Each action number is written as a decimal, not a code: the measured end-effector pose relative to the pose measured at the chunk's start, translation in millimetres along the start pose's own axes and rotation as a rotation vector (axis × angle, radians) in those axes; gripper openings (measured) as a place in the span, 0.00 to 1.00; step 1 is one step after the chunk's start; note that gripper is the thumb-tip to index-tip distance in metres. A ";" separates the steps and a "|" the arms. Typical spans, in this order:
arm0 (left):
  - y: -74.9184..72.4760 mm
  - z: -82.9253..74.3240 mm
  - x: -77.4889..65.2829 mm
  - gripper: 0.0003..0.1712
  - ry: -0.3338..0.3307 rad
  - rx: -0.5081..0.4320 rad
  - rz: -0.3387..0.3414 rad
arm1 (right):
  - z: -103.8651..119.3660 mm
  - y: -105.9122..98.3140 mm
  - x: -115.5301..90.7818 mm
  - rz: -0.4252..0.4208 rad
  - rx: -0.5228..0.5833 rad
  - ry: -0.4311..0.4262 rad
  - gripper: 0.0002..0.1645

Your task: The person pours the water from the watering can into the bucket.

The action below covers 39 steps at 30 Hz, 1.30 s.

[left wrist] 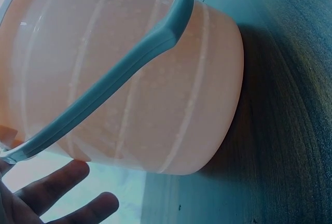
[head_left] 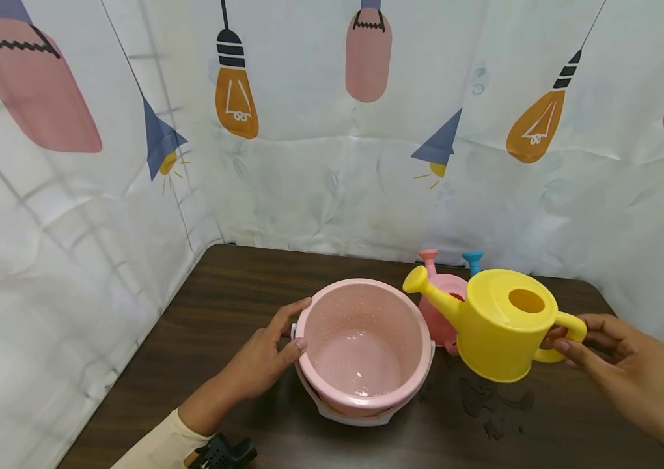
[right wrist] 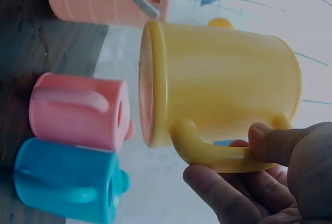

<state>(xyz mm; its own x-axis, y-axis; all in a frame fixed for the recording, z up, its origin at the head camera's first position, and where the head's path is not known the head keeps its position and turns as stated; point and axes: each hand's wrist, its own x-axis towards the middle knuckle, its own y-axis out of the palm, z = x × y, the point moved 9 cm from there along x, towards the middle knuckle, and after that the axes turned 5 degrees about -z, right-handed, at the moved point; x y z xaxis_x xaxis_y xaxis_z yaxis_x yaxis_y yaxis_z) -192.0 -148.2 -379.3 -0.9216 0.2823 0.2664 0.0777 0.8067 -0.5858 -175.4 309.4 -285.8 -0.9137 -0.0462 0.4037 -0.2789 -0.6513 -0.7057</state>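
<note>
My left hand [head_left: 262, 355] holds the rim of a pink bucket [head_left: 364, 400], with its thumb over the edge. In the left wrist view, fingers [left wrist: 93, 209] extend beside the bucket's wall, near its grey handle [left wrist: 114, 86]. A little water shows on the bucket's floor. On the right, my right hand [head_left: 631, 365] grips the handle of a yellow watering can [head_left: 496, 332], thumb on top and fingers beneath. The can is raised off the table, its spout pointing left near the bucket's rim. In the right wrist view its body [right wrist: 228, 84] appears sideways.
Behind the yellow can stand a pink watering can [right wrist: 78, 112] and a blue watering can [right wrist: 67, 180], side by side. Wet patches [head_left: 490, 397] lie on the dark wooden table [head_left: 232, 280]. A printed curtain [head_left: 320, 182] hangs along the back and left.
</note>
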 end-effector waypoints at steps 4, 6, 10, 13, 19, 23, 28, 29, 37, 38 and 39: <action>-0.7 0.4 0.3 0.35 0.003 -0.001 -0.001 | -7.4 -6.0 -1.4 -0.044 0.022 0.003 0.13; -0.7 0.7 0.4 0.35 0.003 -0.003 0.000 | -11.8 -9.2 -2.3 -0.078 0.035 0.011 0.14; 0.0 0.6 0.6 0.35 0.001 -0.005 0.003 | -18.3 -15.0 -3.7 -0.141 0.141 0.010 0.15; 0.4 0.4 0.8 0.35 -0.001 -0.005 0.006 | -20.9 -17.5 -3.6 -0.162 0.186 0.001 0.19; 0.2 0.4 0.8 0.35 -0.009 -0.005 0.007 | -30.7 -21.7 -3.7 -0.203 0.160 0.046 0.18; -0.4 0.2 0.3 0.35 -0.011 -0.005 0.005 | -35.2 -25.2 -3.6 -0.228 0.186 0.044 0.22; -0.7 -0.3 -0.1 0.35 -0.006 -0.009 0.001 | -39.7 -28.0 -4.0 -0.243 0.207 0.018 0.22; -0.8 -0.3 -0.1 0.35 -0.003 -0.008 0.000 | -41.3 -28.7 -4.4 -0.247 0.215 0.017 0.23; -0.5 1.3 -0.3 0.35 0.001 0.000 -0.003 | -55.2 -32.9 -7.7 -0.282 0.263 0.030 0.26; -0.4 1.5 -0.3 0.35 0.000 0.000 -0.003 | -56.7 -33.8 -7.8 -0.285 0.267 0.029 0.25; -0.3 1.6 -0.2 0.35 -0.001 0.000 -0.003 | -58.2 -34.6 -8.0 -0.285 0.268 0.028 0.25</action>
<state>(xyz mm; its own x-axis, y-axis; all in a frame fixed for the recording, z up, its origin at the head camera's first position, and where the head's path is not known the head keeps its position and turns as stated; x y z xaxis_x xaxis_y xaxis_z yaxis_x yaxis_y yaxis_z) -192.4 -149.3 -380.5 -0.9222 0.2797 0.2671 0.0756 0.8077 -0.5847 -175.6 376.4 -298.5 -0.8194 0.1838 0.5429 -0.4394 -0.8098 -0.3889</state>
